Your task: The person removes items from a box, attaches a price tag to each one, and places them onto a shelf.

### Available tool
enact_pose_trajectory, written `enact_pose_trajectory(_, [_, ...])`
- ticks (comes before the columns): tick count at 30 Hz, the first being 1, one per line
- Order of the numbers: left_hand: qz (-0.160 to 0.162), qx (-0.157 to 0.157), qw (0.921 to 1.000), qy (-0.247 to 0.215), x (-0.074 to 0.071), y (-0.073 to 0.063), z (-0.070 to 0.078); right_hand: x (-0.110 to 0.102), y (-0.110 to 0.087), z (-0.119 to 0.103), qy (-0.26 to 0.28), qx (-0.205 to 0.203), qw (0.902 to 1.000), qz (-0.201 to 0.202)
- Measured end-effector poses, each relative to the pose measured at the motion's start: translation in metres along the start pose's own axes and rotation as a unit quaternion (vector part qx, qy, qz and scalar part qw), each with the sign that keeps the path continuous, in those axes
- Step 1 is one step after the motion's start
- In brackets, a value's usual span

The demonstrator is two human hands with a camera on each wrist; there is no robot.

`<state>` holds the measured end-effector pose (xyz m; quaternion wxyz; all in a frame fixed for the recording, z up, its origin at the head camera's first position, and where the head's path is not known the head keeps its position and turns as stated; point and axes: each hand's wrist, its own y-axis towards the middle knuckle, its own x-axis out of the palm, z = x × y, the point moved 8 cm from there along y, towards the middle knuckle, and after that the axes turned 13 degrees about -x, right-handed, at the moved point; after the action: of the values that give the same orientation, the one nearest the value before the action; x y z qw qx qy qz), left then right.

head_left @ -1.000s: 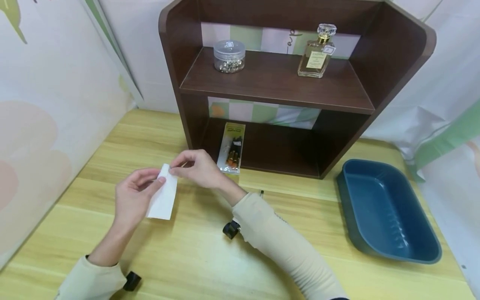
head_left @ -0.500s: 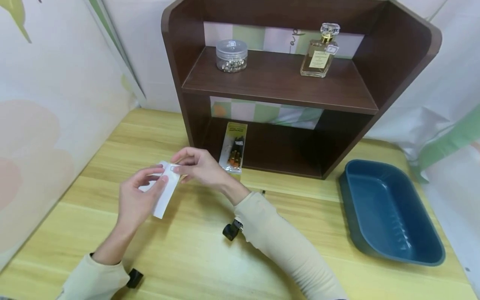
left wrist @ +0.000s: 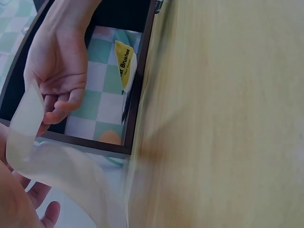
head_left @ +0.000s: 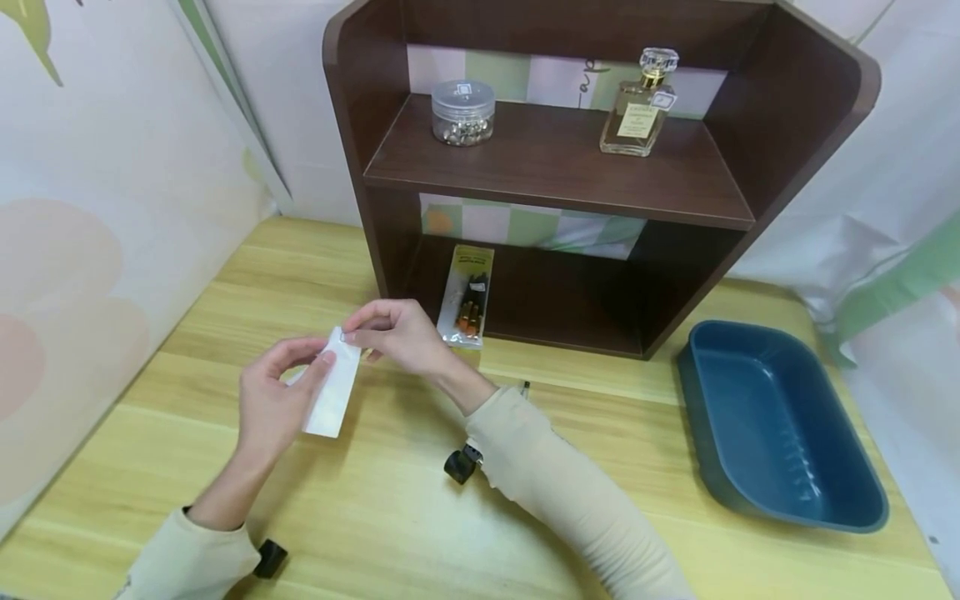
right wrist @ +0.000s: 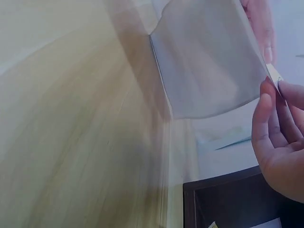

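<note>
A strip of white paper [head_left: 335,396] is held above the table, left of the shelf. My left hand [head_left: 273,396] pinches its left side between thumb and fingers. With thumb and forefinger, my right hand [head_left: 397,335] pinches the top end, where a small outlined label shows by the thumb. In the left wrist view the paper strip [left wrist: 71,166] runs long and curls between the hands. From the right wrist, the paper [right wrist: 209,61] hangs as a broad sheet, its corner between the thumb and fingers of the right hand [right wrist: 285,137].
A dark brown shelf [head_left: 558,179] stands behind the hands. It holds a clear lidded jar [head_left: 462,114], a perfume bottle [head_left: 637,117] and a packet of brushes [head_left: 467,296]. A blue basin [head_left: 780,417] is at right. A thin pen-like item [head_left: 525,388] lies beside the right sleeve.
The paper tilted and its loose back part swung out, then it turned flat toward the head camera again. Both hands shifted slightly right and keep their pinch.
</note>
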<state>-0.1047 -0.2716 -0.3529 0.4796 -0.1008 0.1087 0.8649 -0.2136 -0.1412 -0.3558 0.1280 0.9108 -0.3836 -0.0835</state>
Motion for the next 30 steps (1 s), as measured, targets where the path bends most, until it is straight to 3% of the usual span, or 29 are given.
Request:
enact_pose_trajectory(8, [-0.005, 0.001, 0.9998, 0.017, 0.0, 0.001, -0.004, 0.003, 0.001, -0.004, 0.005, -0.021, 0.9997, -0.012])
enact_pose_trajectory(15, [-0.02, -0.011, 0.9992, 0.032, 0.0, 0.001, -0.005, 0.007, 0.003, -0.01, 0.006, -0.059, 0.9954, -0.075])
enact_pose_trajectory(24, [-0.033, 0.012, 0.9975, 0.061, 0.001, -0.002, -0.002, 0.005, 0.004, -0.019, -0.092, -0.073, 0.9788, -0.168])
enact_pose_trajectory(30, [-0.046, 0.005, 0.9977, 0.05, 0.003, -0.004, -0.001, 0.004, 0.006, -0.028, -0.144, -0.106, 0.9636, -0.198])
